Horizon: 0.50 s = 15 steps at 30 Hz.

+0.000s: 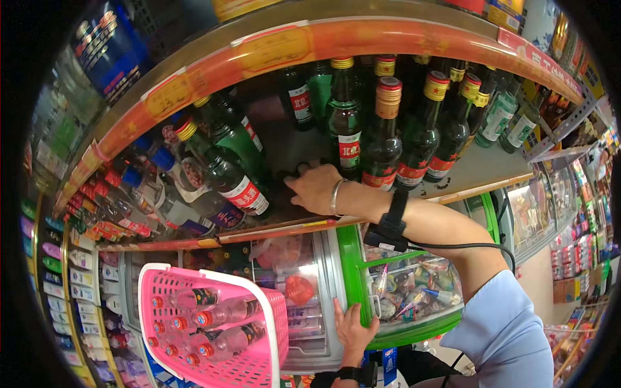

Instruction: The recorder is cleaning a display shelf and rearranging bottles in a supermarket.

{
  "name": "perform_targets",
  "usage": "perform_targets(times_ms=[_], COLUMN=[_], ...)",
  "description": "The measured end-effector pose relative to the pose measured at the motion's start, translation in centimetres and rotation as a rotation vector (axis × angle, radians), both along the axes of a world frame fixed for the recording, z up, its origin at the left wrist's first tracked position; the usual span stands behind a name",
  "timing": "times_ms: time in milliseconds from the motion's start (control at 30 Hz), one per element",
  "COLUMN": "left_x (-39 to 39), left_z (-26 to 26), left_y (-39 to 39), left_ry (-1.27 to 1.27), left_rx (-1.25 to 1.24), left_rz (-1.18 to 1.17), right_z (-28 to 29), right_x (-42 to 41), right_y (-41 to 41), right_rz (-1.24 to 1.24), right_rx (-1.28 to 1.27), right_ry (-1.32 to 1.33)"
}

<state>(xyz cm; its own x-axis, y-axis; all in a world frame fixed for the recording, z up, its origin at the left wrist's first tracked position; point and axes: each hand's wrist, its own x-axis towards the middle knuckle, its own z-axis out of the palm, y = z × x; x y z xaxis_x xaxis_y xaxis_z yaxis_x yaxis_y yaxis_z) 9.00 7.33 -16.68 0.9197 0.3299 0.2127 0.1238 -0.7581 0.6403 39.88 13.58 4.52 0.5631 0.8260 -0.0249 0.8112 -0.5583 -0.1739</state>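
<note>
My right hand (314, 190), with a silver bangle on the wrist, reaches into a gap between bottles on the shelf (279, 219). Its fingers are partly curled and hidden, close to the dark shelf floor. To its left leans a green glass bottle (235, 182) with a red-and-white label. Just right of it stand a green bottle (345, 126) and a bottle with a gold-and-red cap (383, 145). Lower down, my left hand (355, 327) rests, fingers spread, where a grey freezer frame meets a green one. A pink plastic basket (281, 315) holds several clear bottles (233, 342) with red caps.
A shelf with an orange price strip (368, 41) overhangs the bottles. Below are a sliding-lid chest freezer (335, 271) and a green-framed freezer (412, 332) of wrapped goods. A black cable (465, 246) runs along my right forearm. Shelves of bottles (80, 276) stand at left.
</note>
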Motion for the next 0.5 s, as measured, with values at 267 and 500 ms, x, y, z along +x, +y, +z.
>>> perform_targets(times_ms=[267, 500], left_x=[0.1, -0.2], left_z=[0.6, -0.2], left_y=[0.4, 0.9], left_ry=[0.020, -0.023], left_rx=[0.038, 0.021], left_rz=[-0.013, 0.004], right_z=[4.7, 3.7], right_x=[4.0, 9.2], right_y=[5.3, 11.3], right_rz=[-0.091, -0.184], right_rx=[0.073, 0.294], right_ry=[-0.093, -0.188])
